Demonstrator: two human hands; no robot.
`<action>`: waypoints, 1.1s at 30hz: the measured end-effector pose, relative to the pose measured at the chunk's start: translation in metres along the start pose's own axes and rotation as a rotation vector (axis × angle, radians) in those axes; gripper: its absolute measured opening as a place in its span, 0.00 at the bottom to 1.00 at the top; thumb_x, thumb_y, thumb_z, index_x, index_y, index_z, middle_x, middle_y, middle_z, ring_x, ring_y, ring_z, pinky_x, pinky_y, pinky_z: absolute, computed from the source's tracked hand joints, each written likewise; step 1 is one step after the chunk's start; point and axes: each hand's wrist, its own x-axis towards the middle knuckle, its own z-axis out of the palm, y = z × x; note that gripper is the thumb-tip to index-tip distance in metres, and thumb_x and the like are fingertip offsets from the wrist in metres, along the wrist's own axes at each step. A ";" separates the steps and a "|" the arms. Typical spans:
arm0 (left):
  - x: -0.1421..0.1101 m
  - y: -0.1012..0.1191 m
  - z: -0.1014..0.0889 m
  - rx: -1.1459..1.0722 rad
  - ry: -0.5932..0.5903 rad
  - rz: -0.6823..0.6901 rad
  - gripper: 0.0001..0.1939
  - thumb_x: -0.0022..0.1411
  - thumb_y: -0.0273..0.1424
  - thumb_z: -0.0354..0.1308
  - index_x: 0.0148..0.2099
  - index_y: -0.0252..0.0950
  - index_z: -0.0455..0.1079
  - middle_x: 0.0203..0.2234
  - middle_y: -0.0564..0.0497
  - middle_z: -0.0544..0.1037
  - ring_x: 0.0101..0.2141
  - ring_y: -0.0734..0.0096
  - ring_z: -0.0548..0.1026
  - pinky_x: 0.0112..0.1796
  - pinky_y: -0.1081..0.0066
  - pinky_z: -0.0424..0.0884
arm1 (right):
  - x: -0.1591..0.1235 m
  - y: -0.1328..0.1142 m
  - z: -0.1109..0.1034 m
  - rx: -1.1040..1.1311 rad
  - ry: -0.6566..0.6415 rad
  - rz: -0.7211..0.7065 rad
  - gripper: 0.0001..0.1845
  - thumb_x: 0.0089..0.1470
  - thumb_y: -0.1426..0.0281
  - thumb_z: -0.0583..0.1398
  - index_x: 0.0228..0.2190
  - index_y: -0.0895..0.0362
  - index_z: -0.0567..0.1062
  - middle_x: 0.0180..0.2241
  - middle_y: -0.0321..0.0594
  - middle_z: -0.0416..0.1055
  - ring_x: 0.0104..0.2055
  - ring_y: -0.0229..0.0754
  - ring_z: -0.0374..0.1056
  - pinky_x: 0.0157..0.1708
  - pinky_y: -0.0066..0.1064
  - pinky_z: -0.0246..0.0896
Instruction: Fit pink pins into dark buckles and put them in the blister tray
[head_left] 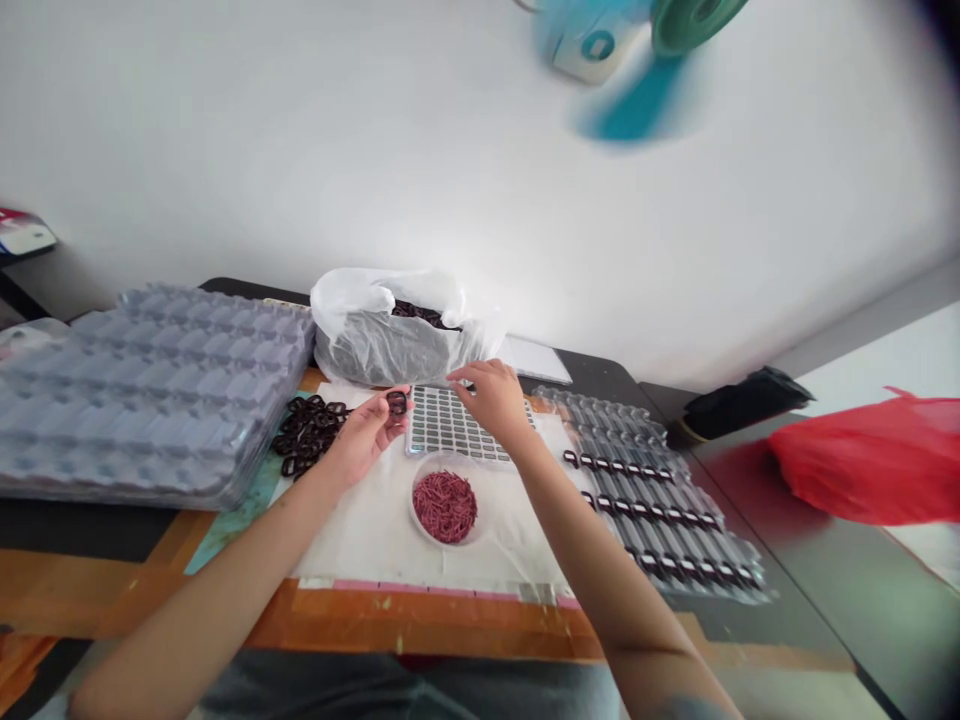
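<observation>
A: What's around?
B: Clear ridged plastic trays (150, 400) stacked on L, crumpled translucent white plastic bag (352, 345) behind, round clear bowl (448, 462) of dark-red slivers (445, 507) near front. Right hand (495, 398) hides part of flat panel w/ small grey rectangles (439, 420).
A: Fingers?
B: Left hand (367, 432) pinches small black frame-shaped piece (397, 402); right's fingers bent, can't tell if tips hold anything.
A: The piece?
B: Glossy, rounded, open-centred, betw. left fingertips, near panel's L edge.

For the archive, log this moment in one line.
Left hand: holds dark loop; right hand: near gridded tray; bowl: reddish strips
</observation>
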 end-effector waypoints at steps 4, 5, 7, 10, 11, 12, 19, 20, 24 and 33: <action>0.003 -0.001 -0.004 -0.035 0.040 -0.010 0.23 0.48 0.36 0.74 0.46 0.34 0.79 0.35 0.48 0.81 0.29 0.78 0.74 0.33 0.79 0.73 | 0.010 0.022 0.028 -0.102 -0.213 0.043 0.12 0.59 0.72 0.58 0.36 0.51 0.82 0.39 0.38 0.79 0.44 0.46 0.69 0.48 0.36 0.55; 0.004 -0.002 -0.005 -0.039 0.043 -0.012 0.23 0.48 0.36 0.73 0.46 0.34 0.79 0.35 0.47 0.81 0.29 0.78 0.74 0.32 0.79 0.73 | 0.011 0.024 0.034 -0.105 -0.226 0.042 0.13 0.58 0.73 0.58 0.36 0.51 0.82 0.39 0.38 0.80 0.44 0.46 0.69 0.48 0.36 0.55; 0.004 -0.003 -0.006 -0.040 0.046 -0.017 0.23 0.48 0.37 0.73 0.47 0.34 0.79 0.34 0.47 0.81 0.28 0.78 0.73 0.32 0.79 0.72 | 0.013 0.026 0.043 -0.112 -0.254 0.044 0.13 0.58 0.72 0.58 0.37 0.50 0.83 0.40 0.38 0.80 0.45 0.46 0.69 0.48 0.36 0.54; 0.004 -0.005 -0.007 -0.032 0.052 -0.019 0.24 0.48 0.38 0.73 0.47 0.33 0.79 0.34 0.47 0.81 0.28 0.79 0.72 0.33 0.78 0.72 | 0.018 0.026 0.048 -0.103 -0.286 0.049 0.11 0.57 0.70 0.60 0.37 0.50 0.83 0.41 0.38 0.80 0.47 0.48 0.68 0.49 0.36 0.54; 0.004 -0.005 -0.007 -0.029 0.052 -0.021 0.24 0.48 0.38 0.73 0.47 0.33 0.79 0.35 0.47 0.81 0.28 0.79 0.72 0.33 0.78 0.72 | 0.020 0.026 0.048 -0.095 -0.294 0.051 0.10 0.57 0.70 0.60 0.37 0.51 0.83 0.41 0.38 0.80 0.47 0.48 0.68 0.49 0.36 0.55; 0.004 -0.006 -0.007 -0.026 0.049 -0.022 0.24 0.49 0.38 0.73 0.47 0.33 0.79 0.35 0.46 0.80 0.28 0.79 0.72 0.33 0.78 0.72 | 0.022 0.026 0.049 -0.085 -0.301 0.054 0.09 0.56 0.69 0.61 0.36 0.51 0.83 0.40 0.38 0.80 0.47 0.48 0.68 0.49 0.35 0.55; 0.004 -0.010 -0.007 0.009 0.028 -0.033 0.23 0.51 0.40 0.71 0.47 0.35 0.78 0.34 0.48 0.80 0.27 0.79 0.71 0.31 0.78 0.70 | 0.027 0.023 0.037 0.037 -0.284 0.084 0.07 0.55 0.72 0.62 0.32 0.53 0.82 0.36 0.39 0.80 0.43 0.46 0.71 0.48 0.34 0.59; 0.004 -0.010 -0.007 0.011 0.030 -0.032 0.22 0.51 0.40 0.71 0.46 0.34 0.78 0.33 0.48 0.80 0.27 0.79 0.72 0.31 0.78 0.70 | 0.025 0.020 0.032 0.065 -0.268 0.087 0.08 0.56 0.72 0.61 0.33 0.54 0.82 0.36 0.39 0.80 0.43 0.45 0.72 0.47 0.34 0.59; 0.002 -0.011 -0.007 0.036 0.038 -0.058 0.21 0.50 0.40 0.71 0.43 0.33 0.78 0.33 0.46 0.81 0.27 0.77 0.73 0.32 0.76 0.71 | 0.006 -0.005 0.009 0.265 -0.172 0.055 0.08 0.60 0.67 0.60 0.37 0.52 0.80 0.39 0.36 0.80 0.42 0.39 0.73 0.44 0.28 0.63; -0.001 -0.011 -0.001 0.096 0.066 -0.082 0.23 0.46 0.42 0.73 0.41 0.32 0.79 0.27 0.49 0.79 0.25 0.76 0.73 0.29 0.75 0.70 | -0.022 -0.049 -0.005 0.486 0.073 -0.157 0.04 0.57 0.72 0.63 0.34 0.52 0.80 0.35 0.37 0.80 0.40 0.42 0.71 0.43 0.34 0.63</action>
